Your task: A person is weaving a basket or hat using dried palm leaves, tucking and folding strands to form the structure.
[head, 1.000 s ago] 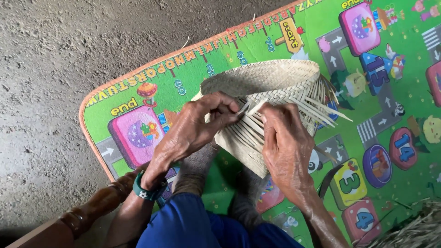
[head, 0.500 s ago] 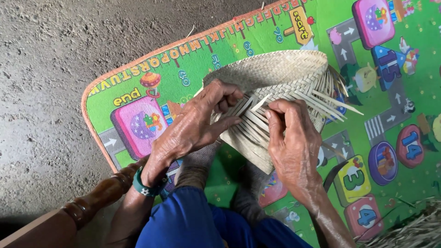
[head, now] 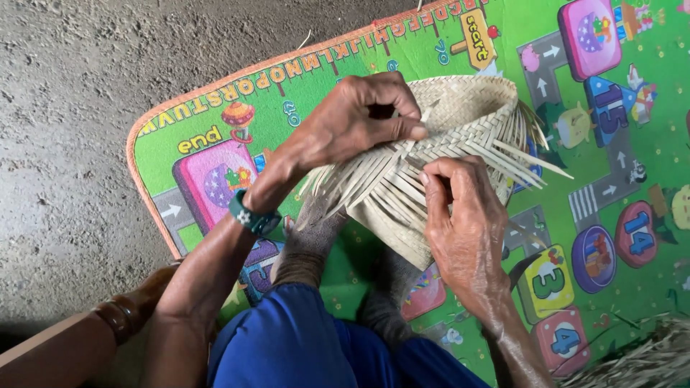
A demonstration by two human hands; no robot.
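Note:
A half-woven basket of pale flat palm strips lies on its side over my feet, with loose strip ends fanning out toward me and to the right. My left hand rests on top of the weave and pinches a strip between thumb and fingers. My right hand lies on the lower strips, its fingertips gripping them near the middle of the basket. A teal band is on my left wrist.
A green children's play mat with coloured game squares covers the ground under the basket. Bare concrete floor lies to the left. My blue-clothed legs are below; dry palm strips pile at bottom right, a brown wooden piece at bottom left.
My left hand has lifted and moved right along the top of the weave, pulling a strip. The right hand has shifted slightly on the lower strips. The camera has moved in closer.

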